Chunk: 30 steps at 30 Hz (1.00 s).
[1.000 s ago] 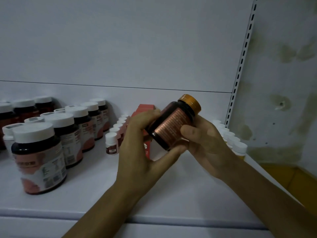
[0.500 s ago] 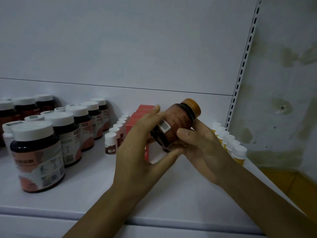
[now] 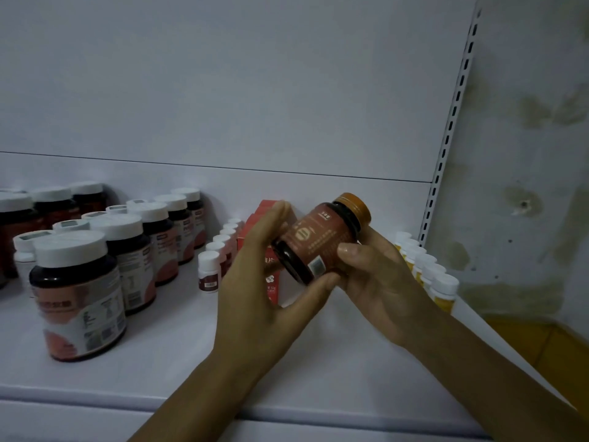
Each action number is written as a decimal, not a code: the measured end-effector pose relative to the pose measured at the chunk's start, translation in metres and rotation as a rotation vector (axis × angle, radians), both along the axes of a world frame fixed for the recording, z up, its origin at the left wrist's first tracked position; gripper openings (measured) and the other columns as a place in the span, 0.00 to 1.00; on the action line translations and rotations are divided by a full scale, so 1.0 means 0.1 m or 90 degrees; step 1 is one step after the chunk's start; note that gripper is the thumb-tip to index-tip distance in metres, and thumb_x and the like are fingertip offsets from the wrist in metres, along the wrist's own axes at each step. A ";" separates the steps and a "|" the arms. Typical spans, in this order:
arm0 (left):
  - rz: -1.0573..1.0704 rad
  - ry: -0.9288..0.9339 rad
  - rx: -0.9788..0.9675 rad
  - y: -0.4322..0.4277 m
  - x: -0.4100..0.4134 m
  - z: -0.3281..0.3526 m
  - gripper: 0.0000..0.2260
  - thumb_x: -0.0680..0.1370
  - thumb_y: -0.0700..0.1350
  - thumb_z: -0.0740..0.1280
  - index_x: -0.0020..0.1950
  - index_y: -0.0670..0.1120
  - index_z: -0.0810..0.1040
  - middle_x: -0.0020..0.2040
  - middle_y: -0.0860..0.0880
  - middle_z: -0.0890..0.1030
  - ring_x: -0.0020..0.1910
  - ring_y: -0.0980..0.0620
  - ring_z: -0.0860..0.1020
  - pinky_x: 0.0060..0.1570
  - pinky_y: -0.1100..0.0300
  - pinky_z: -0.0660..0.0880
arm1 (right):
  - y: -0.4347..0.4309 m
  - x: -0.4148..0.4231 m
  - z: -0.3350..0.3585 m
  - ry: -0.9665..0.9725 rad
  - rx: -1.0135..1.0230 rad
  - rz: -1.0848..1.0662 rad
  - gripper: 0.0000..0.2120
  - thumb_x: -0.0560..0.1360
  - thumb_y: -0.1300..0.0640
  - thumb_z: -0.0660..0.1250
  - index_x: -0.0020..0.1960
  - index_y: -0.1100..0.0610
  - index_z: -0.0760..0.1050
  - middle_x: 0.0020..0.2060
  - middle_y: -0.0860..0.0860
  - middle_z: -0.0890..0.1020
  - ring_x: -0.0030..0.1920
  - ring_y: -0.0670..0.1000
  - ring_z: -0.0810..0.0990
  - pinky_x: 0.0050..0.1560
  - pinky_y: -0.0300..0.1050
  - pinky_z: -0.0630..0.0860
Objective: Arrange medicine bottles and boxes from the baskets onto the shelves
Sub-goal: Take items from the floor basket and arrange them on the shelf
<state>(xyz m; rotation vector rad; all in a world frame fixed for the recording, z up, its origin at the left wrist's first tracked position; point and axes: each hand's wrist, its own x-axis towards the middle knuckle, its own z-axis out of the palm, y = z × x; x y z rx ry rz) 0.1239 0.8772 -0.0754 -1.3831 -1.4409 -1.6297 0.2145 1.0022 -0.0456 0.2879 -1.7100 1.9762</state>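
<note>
White metal shelf (image 3: 165, 365) lies under my hands, half stocked. Tilted above it, the dark amber bottle with the orange cap (image 3: 322, 240) sits between my left hand (image 3: 255, 291) and right hand (image 3: 382, 282), fingers curled round it. A loose grip could drop it onto the red cardboard boxes (image 3: 256, 218) behind. Its copper-red label shows a barcode.

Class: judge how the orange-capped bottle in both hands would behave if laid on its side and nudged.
The orange-capped bottle looks round-bodied, so it would probably roll. Its glossy dark wall suggests a rigid, possibly slippery surface. The left hand and right hand both grip it; its weight cannot be told.
</note>
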 end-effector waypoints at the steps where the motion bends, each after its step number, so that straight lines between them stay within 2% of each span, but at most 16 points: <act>1: -0.001 -0.016 -0.010 0.00 0.00 0.00 0.28 0.71 0.55 0.70 0.68 0.51 0.67 0.62 0.62 0.73 0.58 0.62 0.76 0.50 0.63 0.78 | 0.00 0.00 0.00 0.002 0.007 0.004 0.24 0.65 0.55 0.69 0.61 0.56 0.73 0.48 0.53 0.83 0.48 0.52 0.83 0.43 0.41 0.79; 3: 0.017 0.006 -0.019 -0.01 0.00 0.00 0.26 0.71 0.55 0.70 0.66 0.51 0.69 0.59 0.61 0.75 0.56 0.63 0.76 0.48 0.66 0.77 | 0.00 0.00 -0.01 0.003 0.019 -0.007 0.27 0.63 0.53 0.75 0.61 0.54 0.74 0.49 0.52 0.83 0.50 0.52 0.83 0.43 0.41 0.79; 4: 0.030 0.039 -0.015 0.00 -0.01 0.00 0.25 0.71 0.53 0.70 0.66 0.50 0.70 0.60 0.59 0.75 0.59 0.63 0.75 0.51 0.66 0.76 | 0.00 -0.02 -0.01 0.002 0.024 -0.027 0.29 0.62 0.47 0.77 0.60 0.53 0.75 0.50 0.52 0.83 0.50 0.52 0.82 0.42 0.41 0.78; 6: 0.060 0.108 -0.002 0.01 -0.04 -0.02 0.24 0.71 0.47 0.72 0.65 0.47 0.70 0.64 0.53 0.74 0.65 0.58 0.72 0.59 0.61 0.73 | 0.02 -0.04 0.00 -0.007 0.028 -0.093 0.32 0.59 0.36 0.77 0.57 0.51 0.78 0.50 0.53 0.83 0.49 0.52 0.82 0.40 0.43 0.78; 8: 0.093 0.165 0.005 0.02 -0.06 -0.02 0.24 0.70 0.40 0.74 0.64 0.45 0.72 0.67 0.50 0.73 0.67 0.56 0.70 0.63 0.62 0.68 | 0.07 -0.04 0.01 -0.015 0.019 -0.145 0.31 0.57 0.32 0.76 0.53 0.49 0.80 0.49 0.53 0.83 0.48 0.52 0.81 0.40 0.44 0.78; 11: 0.116 0.202 0.001 0.03 -0.07 -0.01 0.23 0.69 0.37 0.74 0.62 0.42 0.75 0.67 0.50 0.72 0.66 0.55 0.70 0.65 0.64 0.64 | 0.09 -0.02 0.02 -0.022 0.009 -0.173 0.26 0.59 0.35 0.77 0.50 0.49 0.81 0.47 0.53 0.82 0.47 0.52 0.80 0.42 0.47 0.78; 14: 0.119 0.181 -0.037 0.05 -0.06 -0.03 0.25 0.70 0.39 0.73 0.66 0.44 0.72 0.70 0.48 0.69 0.69 0.54 0.67 0.67 0.66 0.61 | 0.08 -0.01 0.07 -0.022 -0.023 -0.197 0.14 0.68 0.48 0.73 0.50 0.54 0.80 0.44 0.53 0.83 0.45 0.52 0.81 0.47 0.52 0.78; 16: 0.124 0.145 -0.080 0.06 -0.04 -0.04 0.29 0.72 0.46 0.70 0.71 0.46 0.65 0.73 0.48 0.64 0.72 0.54 0.62 0.69 0.67 0.58 | 0.16 -0.01 0.17 0.008 -0.064 -0.269 0.10 0.72 0.55 0.71 0.51 0.57 0.78 0.42 0.52 0.84 0.45 0.50 0.83 0.45 0.48 0.80; 18: 0.138 0.138 -0.120 0.08 -0.04 -0.04 0.30 0.72 0.50 0.67 0.73 0.47 0.62 0.75 0.49 0.62 0.73 0.55 0.60 0.71 0.66 0.55 | 0.31 -0.01 0.33 0.037 -0.099 -0.382 0.08 0.74 0.57 0.68 0.53 0.57 0.77 0.45 0.52 0.83 0.47 0.50 0.83 0.42 0.43 0.80; 22: 0.179 0.131 -0.183 0.12 -0.12 -0.07 0.28 0.73 0.53 0.63 0.72 0.46 0.65 0.74 0.49 0.64 0.74 0.51 0.61 0.72 0.55 0.57 | 0.61 -0.14 0.52 0.041 0.023 -0.555 0.10 0.74 0.58 0.71 0.54 0.54 0.75 0.48 0.51 0.81 0.52 0.50 0.82 0.42 0.41 0.81; 26: 0.194 0.126 -0.216 0.15 -0.14 -0.10 0.29 0.73 0.55 0.61 0.73 0.46 0.65 0.74 0.51 0.64 0.74 0.53 0.59 0.70 0.51 0.58 | 0.78 -0.39 0.56 -0.032 0.139 -0.591 0.12 0.72 0.56 0.73 0.54 0.53 0.75 0.48 0.52 0.82 0.49 0.49 0.81 0.47 0.48 0.82; 28: 0.200 0.125 -0.230 0.16 -0.14 -0.11 0.30 0.73 0.55 0.61 0.73 0.47 0.64 0.73 0.52 0.64 0.74 0.57 0.57 0.70 0.48 0.61 | 0.83 -0.51 0.56 -0.094 0.227 -0.601 0.13 0.71 0.53 0.74 0.53 0.51 0.74 0.47 0.51 0.82 0.48 0.49 0.81 0.49 0.51 0.81; 30: 0.208 0.124 -0.238 0.16 -0.14 -0.12 0.31 0.72 0.56 0.61 0.74 0.47 0.62 0.73 0.52 0.64 0.74 0.56 0.57 0.68 0.43 0.65 | 0.87 -0.63 0.55 -0.149 0.319 -0.605 0.14 0.70 0.51 0.74 0.52 0.51 0.74 0.47 0.51 0.81 0.49 0.51 0.80 0.50 0.52 0.80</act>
